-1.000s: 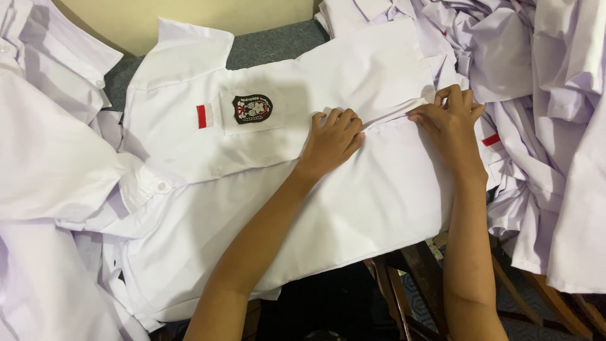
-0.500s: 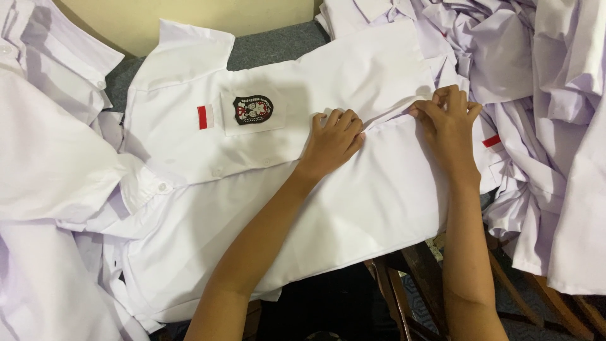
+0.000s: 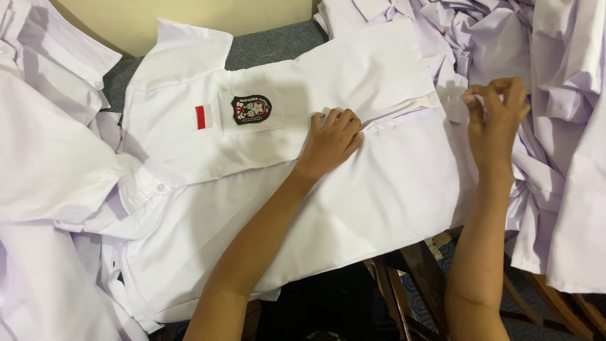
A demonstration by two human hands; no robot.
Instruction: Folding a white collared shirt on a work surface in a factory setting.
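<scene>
head view: left hand presses white shirt; right hand lifted.

head-worn view, looking steeply down, close

Change over the last second: the right hand has left the front placket of the white uniform shirt, where its fingers lay flat at the hem end, and is now raised just beyond the shirt's hem edge, over the rumpled pile of white shirts. Its fingertips are now pinched together on a small pale piece that is too small to identify. The placket edge it pressed now lies released, with a small white tab exposed beside the hem corner.
</scene>
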